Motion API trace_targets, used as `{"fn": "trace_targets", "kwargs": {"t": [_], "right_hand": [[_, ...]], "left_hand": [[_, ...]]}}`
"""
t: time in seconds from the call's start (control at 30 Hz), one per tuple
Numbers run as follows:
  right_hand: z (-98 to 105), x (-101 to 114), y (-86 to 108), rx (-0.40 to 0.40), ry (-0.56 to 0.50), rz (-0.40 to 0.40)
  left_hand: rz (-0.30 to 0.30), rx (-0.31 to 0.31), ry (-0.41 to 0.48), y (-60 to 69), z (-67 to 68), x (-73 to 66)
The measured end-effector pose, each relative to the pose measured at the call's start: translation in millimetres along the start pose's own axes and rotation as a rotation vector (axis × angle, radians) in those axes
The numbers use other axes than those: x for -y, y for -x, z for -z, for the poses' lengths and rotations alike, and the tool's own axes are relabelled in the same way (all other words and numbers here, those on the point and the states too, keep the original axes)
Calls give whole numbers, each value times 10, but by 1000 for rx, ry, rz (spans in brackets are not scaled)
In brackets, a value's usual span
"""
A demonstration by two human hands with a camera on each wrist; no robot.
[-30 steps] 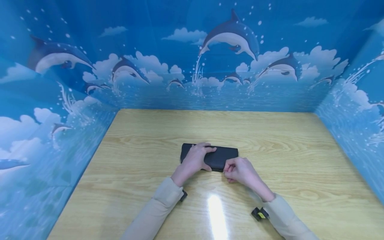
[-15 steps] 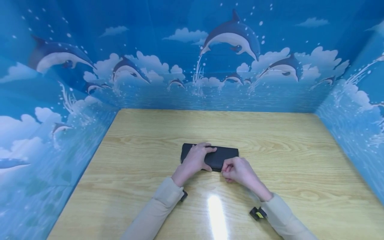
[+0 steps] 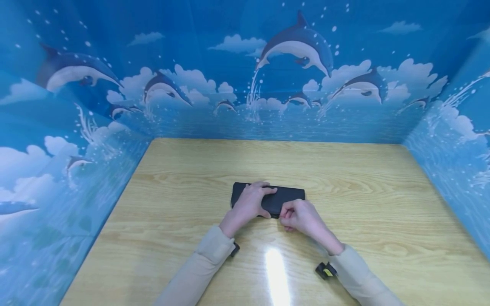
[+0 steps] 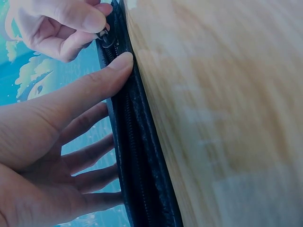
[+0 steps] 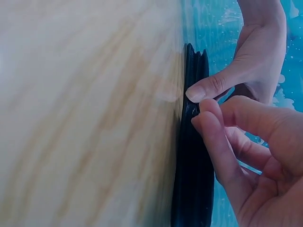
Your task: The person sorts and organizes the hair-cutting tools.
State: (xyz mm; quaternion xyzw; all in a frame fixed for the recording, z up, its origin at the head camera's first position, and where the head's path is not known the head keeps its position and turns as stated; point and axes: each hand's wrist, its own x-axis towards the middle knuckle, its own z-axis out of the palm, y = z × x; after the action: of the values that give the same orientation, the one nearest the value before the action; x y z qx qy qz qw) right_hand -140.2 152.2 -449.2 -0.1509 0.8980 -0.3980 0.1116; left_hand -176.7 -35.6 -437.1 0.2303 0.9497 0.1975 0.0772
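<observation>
A long black zip wallet point(image 3: 285, 196) lies flat on the table, its zipped edge facing the person. My left hand point(image 3: 250, 199) holds it down, fingers spread across the top and thumb on the near edge. In the left wrist view that thumb presses beside the zip teeth. My right hand point(image 3: 302, 216) pinches the zip pull point(image 4: 103, 34) at the near edge, to the right of the left thumb. From the right wrist view, the right fingertips point(image 5: 208, 111) almost meet the left thumb. The pull itself is mostly hidden by the fingers there.
The wood-grain table point(image 3: 183, 178) has a bright light reflection point(image 3: 276, 272) near its front. Blue dolphin-print walls point(image 3: 245, 68) stand behind it and at both sides. A small black device point(image 3: 326, 270) sits at the right wrist, another point(image 3: 235, 249) at the left.
My right hand has slid a little to the left along the wallet's near edge, closer to the left thumb. The left hand and the wallet have stayed in place.
</observation>
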Motion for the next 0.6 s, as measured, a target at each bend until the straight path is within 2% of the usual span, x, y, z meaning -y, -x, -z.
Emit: {"fn": "trace_targets", "kwargs": {"t": [0.3,0.6], "right_hand": [[-18,27,-27,4,14,24],[-27,49,-46,16,5,13]], "left_hand": [[-3,-7,-4,-4,6,-6],[1,-2,-7,-10,-1,2]]}}
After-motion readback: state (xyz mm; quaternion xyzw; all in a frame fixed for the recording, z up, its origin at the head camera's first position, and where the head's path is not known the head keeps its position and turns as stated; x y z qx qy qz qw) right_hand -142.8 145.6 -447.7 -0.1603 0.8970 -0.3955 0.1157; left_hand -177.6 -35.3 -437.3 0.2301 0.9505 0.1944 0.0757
